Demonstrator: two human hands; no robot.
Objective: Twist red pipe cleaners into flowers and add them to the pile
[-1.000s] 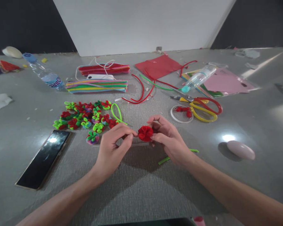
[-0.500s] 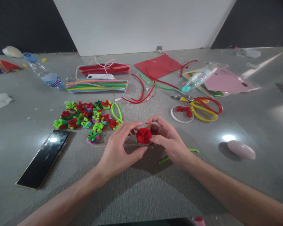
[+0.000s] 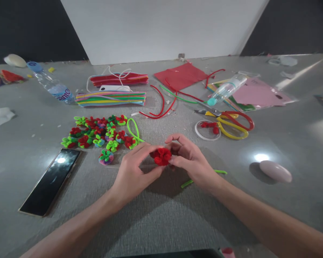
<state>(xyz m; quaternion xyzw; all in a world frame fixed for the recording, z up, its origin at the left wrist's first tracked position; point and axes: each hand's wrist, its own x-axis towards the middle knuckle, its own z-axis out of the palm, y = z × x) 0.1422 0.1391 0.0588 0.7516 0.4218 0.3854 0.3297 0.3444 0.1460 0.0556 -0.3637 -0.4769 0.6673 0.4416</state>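
A red pipe-cleaner flower (image 3: 162, 156) is held between my two hands above the grey tabletop. My left hand (image 3: 138, 163) has its thumb and fingers closed on the flower's left side. From the right, my right hand (image 3: 187, 156) pinches the flower's edge between thumb and curled fingers. Under my right hand lies a piece of green pipe cleaner (image 3: 187, 184), its middle hidden. A looped light-green pipe cleaner (image 3: 133, 127) rests just beyond my left hand. Further left sits a cluster of small red and green pipe-cleaner flowers (image 3: 98, 132).
At left lie a phone (image 3: 50, 182) and a water bottle (image 3: 52, 84). Pipe-cleaner bundles (image 3: 111, 98) are behind. Scissors (image 3: 231, 123), a white ring (image 3: 201, 135), a second bottle (image 3: 227, 89) and red sheet (image 3: 180, 75) stand to the right and back. A pinkish oval object (image 3: 276, 171) is far right.
My left thumb and fingers have closed in on the flower. The flower has shifted slightly left and turned a little. My right hand keeps its pinch.
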